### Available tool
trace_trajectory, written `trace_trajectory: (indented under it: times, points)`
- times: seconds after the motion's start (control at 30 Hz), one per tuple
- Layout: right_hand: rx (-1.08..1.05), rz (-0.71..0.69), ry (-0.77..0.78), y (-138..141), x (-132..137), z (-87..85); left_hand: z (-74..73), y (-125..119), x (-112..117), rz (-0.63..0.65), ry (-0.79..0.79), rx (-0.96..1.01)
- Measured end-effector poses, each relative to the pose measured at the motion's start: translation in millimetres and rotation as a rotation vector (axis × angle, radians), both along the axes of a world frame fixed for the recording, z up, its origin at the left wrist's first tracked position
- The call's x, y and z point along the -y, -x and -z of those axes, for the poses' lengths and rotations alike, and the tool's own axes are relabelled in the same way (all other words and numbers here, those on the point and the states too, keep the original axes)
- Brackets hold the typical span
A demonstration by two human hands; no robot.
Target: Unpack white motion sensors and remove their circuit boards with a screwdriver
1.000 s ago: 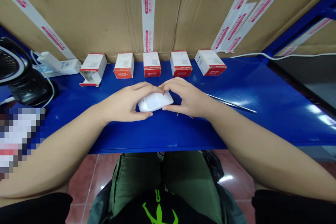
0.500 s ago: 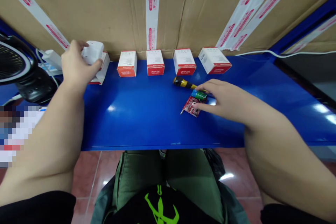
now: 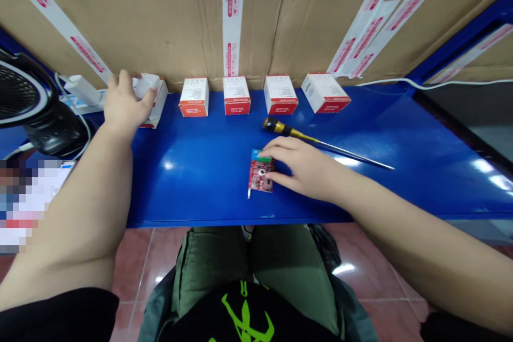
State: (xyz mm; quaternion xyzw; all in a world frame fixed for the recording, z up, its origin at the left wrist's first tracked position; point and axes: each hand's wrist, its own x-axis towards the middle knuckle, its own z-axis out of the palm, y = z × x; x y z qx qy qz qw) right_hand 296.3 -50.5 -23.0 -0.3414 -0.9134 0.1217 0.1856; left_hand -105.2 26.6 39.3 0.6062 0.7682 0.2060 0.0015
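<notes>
Cardboard wall: I see brown sheets (image 3: 168,21) with printed tape closing off the far side.
Table: blue top (image 3: 192,181), carrying everything I work with.
Fan: black, with a grille (image 3: 18,84), at the left end.
Screwdriver: the yellow-and-black one (image 3: 296,132) lies far of my right forearm, shaft running to the right.
Left hand: my left hand (image 3: 126,99) is at far left, thumb and fingers narrowed about a white plastic housing (image 3: 145,84).
Right hand: my right hand (image 3: 296,163) is near the middle, thumb and fingertips drawn in on a red circuit board (image 3: 260,177); I read that as a light hold.
Boxes: four red-and-white detector boxes (image 3: 236,95) stand apart along the far edge; a fifth, the leftmost box (image 3: 160,101), is partly behind my left hand.
Housing: at the leftmost box; whether it sits in it or on it, I cannot tell.
Board: toward the near edge, a metal prong pointing near; I cannot tell whether it is lifted.
Battery-like block: blue and green (image 3: 255,155), at the board's far end, under my fingertips.
Step at board and housing: I judge it as handling both parts at once, one per hand.
Next move: to my mind it calls for a gentle pinch, sparing the components, and a steady left hand.
</notes>
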Motion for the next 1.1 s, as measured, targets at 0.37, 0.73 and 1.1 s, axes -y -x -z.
trace_trajectory:
  times: [0.37, 0.73, 1.1]
  points:
    - [0.301, -0.223, -0.158, 184, -60, -22.5, 6.4, 9, 1, 0.042, -0.026, 0.080]
    - [0.328, 0.045, -0.262, 256, -107, -29.8, 5.8, 6, 1, 0.020, -0.018, 0.071]
    - [0.270, 0.259, -0.173, 276, -132, -33.7, -7.1, 21, 10, 0.059, -0.091, -0.246]
